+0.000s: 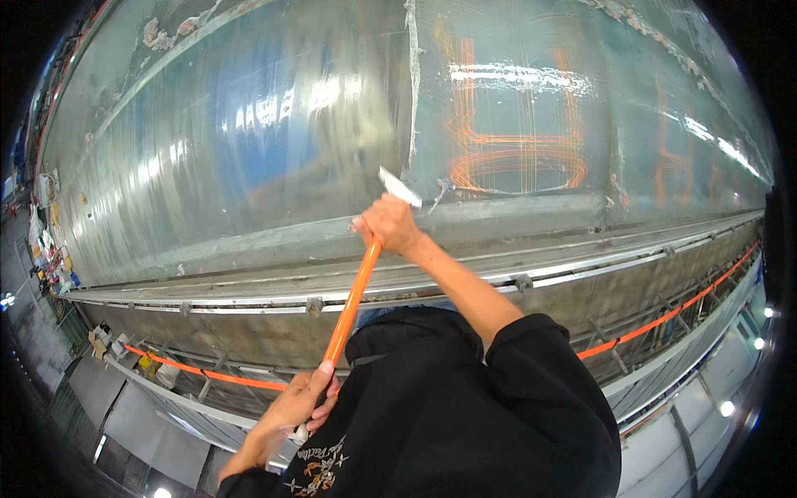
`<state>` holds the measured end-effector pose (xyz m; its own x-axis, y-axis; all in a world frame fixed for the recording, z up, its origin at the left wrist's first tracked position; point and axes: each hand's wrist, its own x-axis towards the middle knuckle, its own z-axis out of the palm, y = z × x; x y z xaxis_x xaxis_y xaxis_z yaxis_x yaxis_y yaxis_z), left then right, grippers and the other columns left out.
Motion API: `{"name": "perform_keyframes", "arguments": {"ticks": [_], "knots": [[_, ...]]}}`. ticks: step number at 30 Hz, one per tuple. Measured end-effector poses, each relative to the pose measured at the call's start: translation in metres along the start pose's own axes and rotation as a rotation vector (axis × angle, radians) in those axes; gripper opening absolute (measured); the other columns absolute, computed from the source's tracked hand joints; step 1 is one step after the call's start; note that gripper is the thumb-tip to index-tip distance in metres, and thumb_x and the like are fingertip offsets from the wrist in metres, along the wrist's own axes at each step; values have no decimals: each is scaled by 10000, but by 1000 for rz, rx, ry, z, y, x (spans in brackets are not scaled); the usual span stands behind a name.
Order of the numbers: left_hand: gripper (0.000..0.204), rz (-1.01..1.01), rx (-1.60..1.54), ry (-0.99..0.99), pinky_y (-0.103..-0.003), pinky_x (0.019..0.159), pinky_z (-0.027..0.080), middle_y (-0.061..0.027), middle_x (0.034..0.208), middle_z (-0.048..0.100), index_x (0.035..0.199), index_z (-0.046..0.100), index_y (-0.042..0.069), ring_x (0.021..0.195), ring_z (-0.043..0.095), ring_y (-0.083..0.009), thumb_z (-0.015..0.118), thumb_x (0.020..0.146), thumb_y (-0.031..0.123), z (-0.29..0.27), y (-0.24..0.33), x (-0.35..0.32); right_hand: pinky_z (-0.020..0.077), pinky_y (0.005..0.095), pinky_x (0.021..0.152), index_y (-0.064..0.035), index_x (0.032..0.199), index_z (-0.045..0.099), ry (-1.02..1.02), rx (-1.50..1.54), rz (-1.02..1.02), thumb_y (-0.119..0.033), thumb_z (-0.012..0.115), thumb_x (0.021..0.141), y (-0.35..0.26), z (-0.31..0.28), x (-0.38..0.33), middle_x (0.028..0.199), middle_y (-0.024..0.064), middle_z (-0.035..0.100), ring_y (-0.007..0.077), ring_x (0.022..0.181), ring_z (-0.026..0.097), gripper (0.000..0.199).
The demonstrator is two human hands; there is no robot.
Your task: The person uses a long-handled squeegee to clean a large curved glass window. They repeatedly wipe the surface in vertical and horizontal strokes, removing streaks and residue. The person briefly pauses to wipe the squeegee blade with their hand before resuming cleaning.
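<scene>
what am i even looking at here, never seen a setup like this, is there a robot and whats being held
There is no robot here: these are a person's own bare hands. The single picture comes from a wide fisheye camera worn on the head and looking down, which is why straight edges bend and the black top fills the lower middle.

Both hands grip one orange-handled tool. The right hand is up near its pale head, and the left hand is down near the other end. Whether the head touches anything is hard to tell.

In front is a large, shiny grey-green surface, with orange lines marked on it and a ragged pale strip running across it. A metal rail runs along the near side.
</scene>
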<state>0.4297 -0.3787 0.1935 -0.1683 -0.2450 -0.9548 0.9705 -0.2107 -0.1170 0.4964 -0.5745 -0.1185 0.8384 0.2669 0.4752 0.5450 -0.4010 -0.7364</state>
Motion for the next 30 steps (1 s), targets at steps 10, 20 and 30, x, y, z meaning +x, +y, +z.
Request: {"name": "perform_keyframes", "arguments": {"ticks": [10, 20, 30], "knots": [[541, 47, -171, -20, -283, 326, 353, 6, 484, 328, 814, 398, 97, 326, 325, -101, 329, 1056, 576, 9, 250, 6, 299, 384, 453, -107, 555, 433, 200, -65, -133, -146, 684, 861, 203, -25, 220, 509, 60, 431, 268, 444, 398, 397], [540, 265, -394, -45, -250, 234, 295, 53, 445, 306, 812, 414, 138, 258, 290, -68, 352, 1026, 630, 5, 332, 26, 446, 467, 558, -128, 583, 571, -18, 15, -130, -350, 509, 990, 283, -29, 332, 549, 110, 562, 341, 548, 584, 467], [568, 42, -210, 19, -251, 326, 305, 38, 488, 338, 824, 476, 119, 333, 319, -87, 390, 1009, 649, 6, -17, 10, 342, 398, 527, -149, 527, 445, -69, 22, 2, -218, 720, 857, 11, 15, 26, 495, 42, 418, 242, 476, 447, 435]]}}
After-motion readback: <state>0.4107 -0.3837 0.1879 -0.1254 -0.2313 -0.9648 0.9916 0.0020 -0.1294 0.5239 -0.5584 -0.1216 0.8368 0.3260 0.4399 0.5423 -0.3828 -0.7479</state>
